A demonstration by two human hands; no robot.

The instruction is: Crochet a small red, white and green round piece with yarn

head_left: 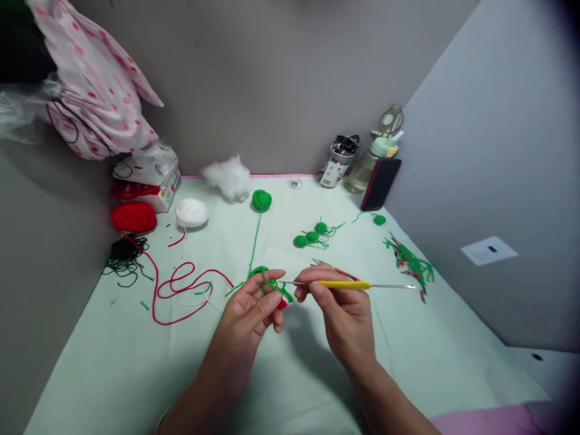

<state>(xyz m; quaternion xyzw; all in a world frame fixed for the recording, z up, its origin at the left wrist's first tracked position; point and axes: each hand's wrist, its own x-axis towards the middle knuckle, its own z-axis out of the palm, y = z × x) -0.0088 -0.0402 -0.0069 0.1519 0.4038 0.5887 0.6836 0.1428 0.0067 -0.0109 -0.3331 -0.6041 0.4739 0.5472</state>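
Between the thumb and fingers of my left hand (254, 308) is a small crochet piece (285, 297) in red, white and green. Green yarn loops over that hand's fingers and runs back to a green yarn ball (261, 200). My right hand (339, 308) is closed around a crochet hook (344, 284) with a yellow handle and metal ends. The hook's left tip reaches the green edge of the piece; whether it sits inside a stitch is too small to tell. Just behind my right hand lie scissors (344, 273) with orange handles, partly hidden.
Red yarn (134, 217), white yarn (191, 213) and black yarn (124, 248) lie at left. White stuffing (231, 178) sits at the back. Several small green balls (312, 236) and yarn scraps (410, 260) lie at right. A phone (380, 184) leans by a bottle (362, 169) and pen cup (335, 166).
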